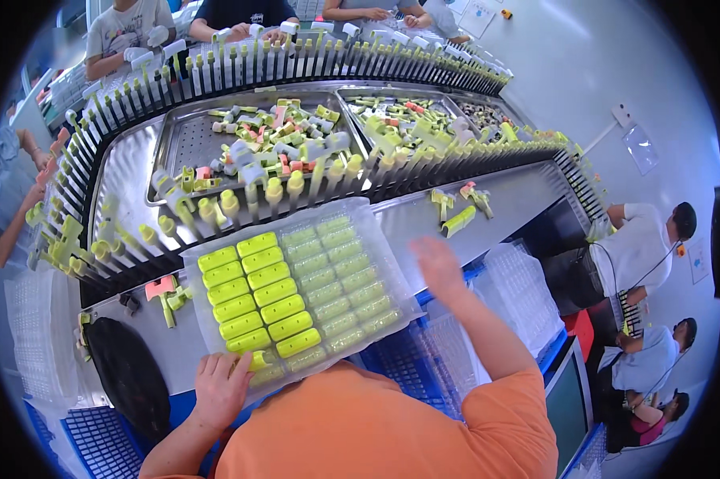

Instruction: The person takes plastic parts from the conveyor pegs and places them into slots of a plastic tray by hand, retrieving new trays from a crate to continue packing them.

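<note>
My left hand [218, 389] is at the near left corner of a clear plastic blister tray [404, 275], its fingers closed at the end of a lime-green plastic casing [259, 361]. Two columns of similar lime-green casings [267, 275] fill part of the tray's left half, while its right half shows bare pockets. To the right of the tray, my right hand [438, 267] hovers slightly blurred with its fingers stretched out and nothing visible in them. Beyond it, a loose lime-green casing [458, 222] lies on the metal bench beside small green and pink parts [477, 196].
Upright pegs with green parts [274, 191] line the bench edge ahead. Behind them, metal trays [188, 132] hold piles of green, pink and grey pieces. A black bag [127, 375] lies at left; clear trays [507, 279] are stacked at right. Several people work around the bench.
</note>
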A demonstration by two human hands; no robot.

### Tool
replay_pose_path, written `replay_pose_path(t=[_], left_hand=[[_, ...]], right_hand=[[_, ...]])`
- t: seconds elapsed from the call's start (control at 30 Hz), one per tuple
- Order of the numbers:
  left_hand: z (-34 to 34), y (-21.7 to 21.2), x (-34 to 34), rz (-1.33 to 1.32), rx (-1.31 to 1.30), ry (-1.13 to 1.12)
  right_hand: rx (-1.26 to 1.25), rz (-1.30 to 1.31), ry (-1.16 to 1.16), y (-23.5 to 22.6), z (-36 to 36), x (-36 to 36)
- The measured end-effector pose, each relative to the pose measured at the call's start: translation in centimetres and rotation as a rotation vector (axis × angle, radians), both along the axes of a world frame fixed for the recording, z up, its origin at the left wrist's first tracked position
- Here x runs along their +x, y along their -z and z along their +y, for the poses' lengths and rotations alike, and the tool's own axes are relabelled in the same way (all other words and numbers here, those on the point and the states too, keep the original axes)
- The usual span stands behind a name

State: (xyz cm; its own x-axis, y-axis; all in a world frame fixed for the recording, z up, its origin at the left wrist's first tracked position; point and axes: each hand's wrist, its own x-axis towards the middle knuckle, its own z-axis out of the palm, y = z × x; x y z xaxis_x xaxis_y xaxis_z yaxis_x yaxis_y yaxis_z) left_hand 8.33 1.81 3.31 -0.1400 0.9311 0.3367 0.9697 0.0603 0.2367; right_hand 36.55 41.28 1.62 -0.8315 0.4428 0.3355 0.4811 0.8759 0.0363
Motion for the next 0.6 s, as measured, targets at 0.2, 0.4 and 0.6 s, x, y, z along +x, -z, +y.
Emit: replay_pose_path(t=[0.2,0.4,0.6], left_hand=[[0.6,-0.4,-0.7,-0.068,-0.048,-0.095],[2.0,-1.3,-1.3,-0.200,0.075,-0.310],[4.0,-1.2,-1.7,-0.194,0.079,-0.284]], right_hand=[[-0.034,-0.352,0.525,1.2,12.9,7.2],[-0.156,-0.215,0.247,4.9,20.0,10.6],[-0.249,-0.073,0.314,6.1,19.1,9.8]])
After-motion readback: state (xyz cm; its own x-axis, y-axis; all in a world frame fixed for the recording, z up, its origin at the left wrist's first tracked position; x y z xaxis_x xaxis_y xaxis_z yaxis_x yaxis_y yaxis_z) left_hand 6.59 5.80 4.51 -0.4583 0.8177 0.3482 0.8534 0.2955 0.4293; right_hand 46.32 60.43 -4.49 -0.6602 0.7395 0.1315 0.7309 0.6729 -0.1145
